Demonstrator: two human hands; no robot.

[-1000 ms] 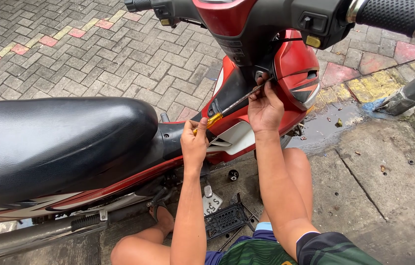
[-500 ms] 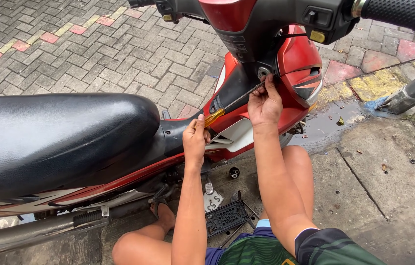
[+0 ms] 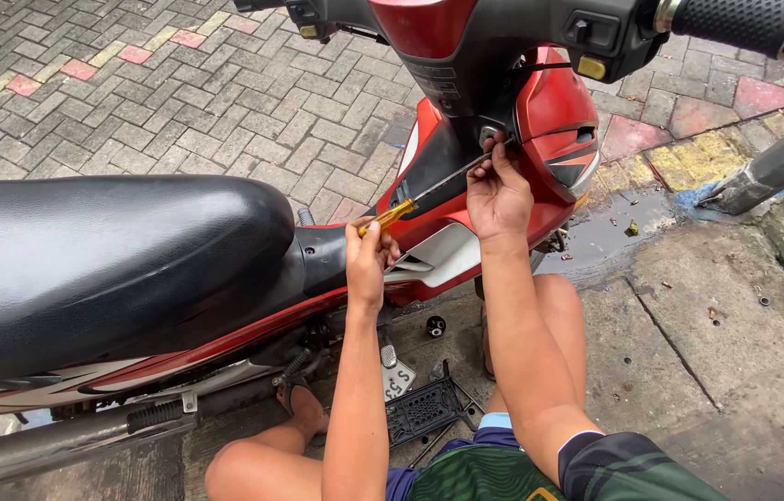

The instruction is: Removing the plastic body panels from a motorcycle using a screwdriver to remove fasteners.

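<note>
Two bare hands are working a long screwdriver against the front of a red motorbike; the left hand is sitting just at seven o'clock of the yellow handle, its fingers curling shut around that handle's butt end; the right hand is lying at two o'clock from the left one, its fingertips pinching closed on the thin metal shaft close to the tip; the shaft is running on a slant from the handle up toward one o'clock, its tip reaching a small round fitting in the black inner panel under the handlebar; whether the tip is seated in the fitting, I cannot tell; the black seat is filling the nine o'clock side of the view; a chrome exhaust pipe is lying at seven o'clock, near a sandalled foot; a black footrest is sitting at six o'clock between the person's knees; a small dark round part is resting on the wet concrete just above the footrest; grey paving bricks are spreading across eleven o'clock.
</note>
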